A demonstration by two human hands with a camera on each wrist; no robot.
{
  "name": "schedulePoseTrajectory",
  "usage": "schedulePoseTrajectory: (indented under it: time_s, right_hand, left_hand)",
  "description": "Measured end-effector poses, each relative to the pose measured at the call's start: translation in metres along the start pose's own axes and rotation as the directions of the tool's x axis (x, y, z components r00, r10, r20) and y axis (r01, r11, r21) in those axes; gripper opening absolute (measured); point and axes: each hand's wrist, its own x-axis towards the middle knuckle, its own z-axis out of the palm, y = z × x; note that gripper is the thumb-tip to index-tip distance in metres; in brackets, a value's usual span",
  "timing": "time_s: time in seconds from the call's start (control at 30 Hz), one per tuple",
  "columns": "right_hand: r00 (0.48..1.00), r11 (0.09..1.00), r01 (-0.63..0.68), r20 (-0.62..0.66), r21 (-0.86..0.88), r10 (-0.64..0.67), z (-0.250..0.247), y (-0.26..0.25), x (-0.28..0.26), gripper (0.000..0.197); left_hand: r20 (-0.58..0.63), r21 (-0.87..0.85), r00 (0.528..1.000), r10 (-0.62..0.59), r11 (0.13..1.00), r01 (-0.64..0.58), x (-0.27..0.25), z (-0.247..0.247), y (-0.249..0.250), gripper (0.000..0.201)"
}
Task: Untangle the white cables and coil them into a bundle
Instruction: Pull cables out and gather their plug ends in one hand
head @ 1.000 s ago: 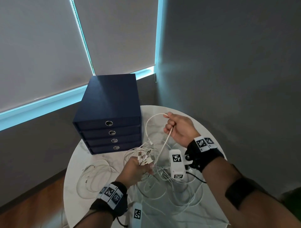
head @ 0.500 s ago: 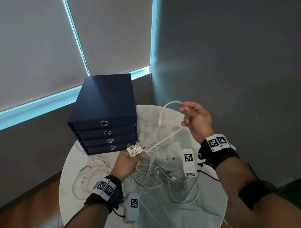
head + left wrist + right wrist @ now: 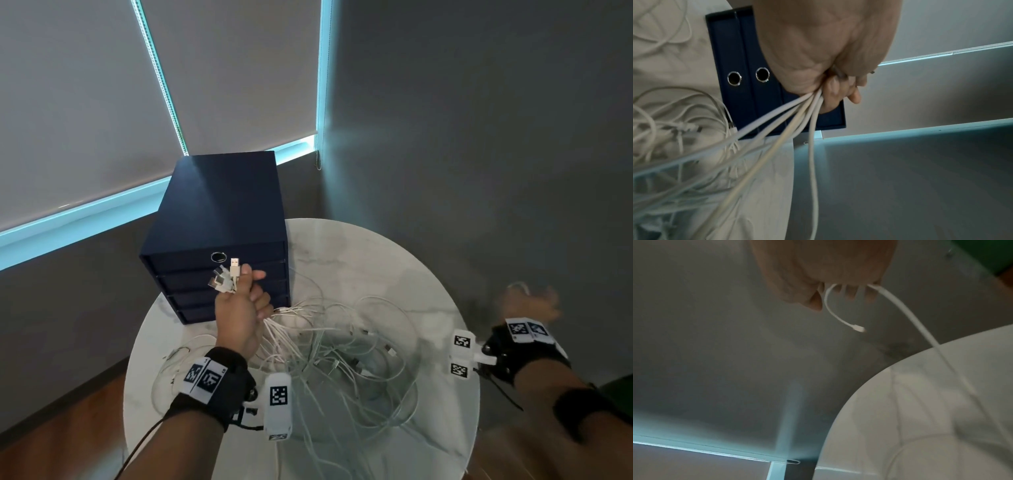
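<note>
Right hand [image 3: 529, 303] is swung far right, one cable [image 3: 906, 313] drawn out and pinched near its end; plugs [image 3: 226, 278] are raised, gripped in left fingers [image 3: 835, 91]; tangle [image 3: 342, 353] lies between.

Left hand [image 3: 241, 317] gripping white cables [image 3: 329, 346] above round table [image 3: 442, 442], right hand [image 3: 529, 305] blurred, navy drawer box [image 3: 222, 209]
</note>
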Motion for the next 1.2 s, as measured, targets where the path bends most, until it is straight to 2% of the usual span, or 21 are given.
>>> schedulePoseTrajectory:
  time_s: [0.03,0.07,0.1,0.13,0.17,0.2,0.23,0.27,0.33,0.37,0.4,0.43,0.47,0.57,0.63,0.7,0.87,0.97,1.07,1.13,1.2]
  right_hand:
    - [0.996,0.988,-0.084,0.023,-0.127,0.087,-0.005,0.002,-0.009,0.038]
    - [0.996,0.969,-0.088,-0.033,-0.232,0.082,-0.005,0.002,-0.018,0.052]
    - [0.999,0.981,-0.012,-0.036,-0.195,0.005,-0.002,-0.005,-0.033,0.055]
    - [0.994,0.991,0.104,0.031,-0.082,-0.102,0.006,-0.008,-0.048,0.049]
    - [0.967,0.978,0.199,0.149,0.066,-0.206,0.014,-0.013,-0.064,0.040]
    - [0.911,0.951,0.247,0.290,0.186,-0.293,0.023,-0.017,-0.081,0.032]
    - [0.834,0.938,0.239,0.442,0.251,-0.331,0.029,-0.023,-0.104,0.026]
    - [0.716,0.929,0.227,0.596,0.293,-0.363,0.035,-0.030,-0.129,0.023]
    - [0.385,0.928,0.163,0.845,0.334,-0.372,0.043,-0.040,-0.182,0.022]
    - [0.209,0.933,0.136,0.910,0.334,-0.357,0.046,-0.044,-0.207,0.021]
    - [0.080,0.936,0.143,0.938,0.323,-0.336,0.050,-0.043,-0.226,0.018]
    - [0.015,0.937,0.181,0.951,0.300,-0.308,0.053,-0.039,-0.241,0.012]
    - [0.005,0.945,0.182,0.961,0.272,-0.278,0.055,-0.034,-0.249,0.009]
    - [0.062,0.976,0.179,0.988,0.127,-0.140,0.052,-0.012,-0.250,0.027]
    - [0.105,0.938,0.346,0.992,0.027,-0.067,0.049,0.008,-0.236,0.037]
    - [0.190,0.851,0.522,0.981,-0.063,-0.044,0.042,0.028,-0.212,0.040]
    - [0.235,0.800,0.587,0.972,-0.120,-0.027,0.020,0.053,-0.158,0.038]
    - [0.327,0.767,0.603,0.945,-0.217,0.011,0.010,0.059,-0.126,0.044]
    - [0.439,0.641,0.683,0.898,-0.351,0.024,-0.009,0.068,-0.081,0.035]
    - [0.533,0.589,0.690,0.846,-0.422,-0.019,-0.022,0.070,-0.051,0.035]
    - [0.598,0.567,0.681,0.799,-0.463,-0.065,-0.032,0.058,-0.032,0.028]
  left_hand:
    - [0.005,-0.015,1.000,-0.002,1.000,0.002,-0.001,0.004,0.000,0.034]
    - [0.016,-0.026,1.000,-0.004,1.000,0.005,-0.002,0.009,-0.001,0.035]
    - [0.032,-0.033,0.999,-0.007,0.999,0.008,-0.003,0.015,-0.002,0.034]
    - [0.052,-0.038,0.999,-0.011,0.999,0.013,-0.004,0.021,-0.003,0.034]
    - [0.070,-0.044,0.997,-0.015,0.999,0.018,-0.005,0.028,-0.004,0.034]
    - [0.087,-0.049,0.996,-0.020,0.999,0.024,-0.006,0.034,-0.006,0.034]
    - [0.104,-0.052,0.994,-0.026,0.998,0.031,-0.007,0.041,-0.008,0.033]
    - [0.118,-0.054,0.992,-0.034,0.998,0.040,-0.008,0.047,-0.010,0.033]
    - [0.140,-0.058,0.989,-0.048,0.997,0.056,-0.009,0.058,-0.015,0.032]
    - [0.152,-0.065,0.987,-0.049,0.996,0.059,-0.010,0.063,-0.017,0.032]
    - [0.161,-0.071,0.986,-0.046,0.996,0.058,-0.010,0.066,-0.018,0.031]
    - [0.165,-0.076,0.985,-0.043,0.996,0.056,-0.010,0.069,-0.017,0.031]
    - [0.165,-0.084,0.985,-0.040,0.995,0.054,-0.010,0.069,-0.015,0.032]
    - [0.133,-0.187,0.991,-0.034,0.981,0.058,-0.005,0.060,-0.001,0.035]
    - [0.109,-0.264,0.994,-0.011,0.964,0.039,0.001,0.051,0.011,0.036]
    - [0.078,-0.300,0.997,0.004,0.954,0.019,0.008,0.043,0.019,0.037]
    - [0.038,-0.295,0.999,-0.011,0.955,0.022,0.011,0.032,0.015,0.037]
    - [0.012,-0.282,1.000,-0.025,0.959,0.028,0.010,0.029,0.007,0.036]
    - [-0.009,-0.285,1.000,-0.028,0.958,0.025,0.015,0.018,0.010,0.035]
    - [-0.010,-0.254,0.999,-0.052,0.966,0.048,0.017,0.010,0.010,0.035]
    - [0.006,-0.187,0.995,-0.099,0.977,0.099,0.014,0.005,0.004,0.034]
